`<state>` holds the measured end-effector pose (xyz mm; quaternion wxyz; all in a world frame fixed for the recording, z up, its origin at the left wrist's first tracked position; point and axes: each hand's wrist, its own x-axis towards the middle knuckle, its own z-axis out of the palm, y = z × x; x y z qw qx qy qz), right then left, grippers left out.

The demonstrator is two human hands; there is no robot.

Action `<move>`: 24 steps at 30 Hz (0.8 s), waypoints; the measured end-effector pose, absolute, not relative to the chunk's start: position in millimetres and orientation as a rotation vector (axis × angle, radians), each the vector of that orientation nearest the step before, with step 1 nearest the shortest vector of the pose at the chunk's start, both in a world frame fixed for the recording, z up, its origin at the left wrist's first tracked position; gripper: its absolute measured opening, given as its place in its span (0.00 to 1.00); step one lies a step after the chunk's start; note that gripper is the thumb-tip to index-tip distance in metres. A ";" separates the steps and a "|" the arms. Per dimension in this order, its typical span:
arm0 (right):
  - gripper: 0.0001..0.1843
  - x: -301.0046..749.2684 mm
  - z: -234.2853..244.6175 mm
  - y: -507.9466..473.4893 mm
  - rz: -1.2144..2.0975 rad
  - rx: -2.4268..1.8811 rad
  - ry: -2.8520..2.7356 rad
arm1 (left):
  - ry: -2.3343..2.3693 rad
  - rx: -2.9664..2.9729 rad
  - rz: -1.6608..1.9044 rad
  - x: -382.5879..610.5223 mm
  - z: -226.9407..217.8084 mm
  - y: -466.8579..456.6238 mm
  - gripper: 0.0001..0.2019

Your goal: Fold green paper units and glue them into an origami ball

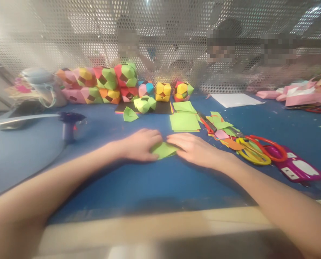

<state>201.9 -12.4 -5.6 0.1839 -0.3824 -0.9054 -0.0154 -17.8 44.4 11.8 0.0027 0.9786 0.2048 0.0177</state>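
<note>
Between my hands a folded piece of green paper [164,150] rests on the blue tabletop. My left hand [142,144] grips its left side, fingers over the far edge and thumb at the near edge. At the right end, my right hand [194,148] has its fingertips closed on the paper and partly hides it. Just beyond lie a stack of green square sheets [185,122] and a small folded green piece [130,114]. A green folded-paper ball [145,104] sits behind them on dark sheets.
Colourful paper balls [106,79] are piled along the perforated metal screen [176,46]. To the right lie paper scraps [232,144], yellow-handled scissors [253,153], red-handled scissors [277,149] and a purple power strip [302,167]. A glue gun [68,126] stands left; people show beyond the screen.
</note>
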 end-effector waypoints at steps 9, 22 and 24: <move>0.18 207.6 -8.8 -4.1 -0.128 -1.406 -2.455 | 0.811 3.194 -0.067 -13.2 16.1 34.9 0.18; 0.21 190.4 -13.7 -11.3 0.045 -1.107 -2.492 | 0.542 3.010 0.102 -12.5 16.4 38.8 0.11; 0.21 191.2 -14.4 -10.7 0.044 -1.098 -2.501 | 0.543 2.969 0.086 -12.2 18.7 37.9 0.09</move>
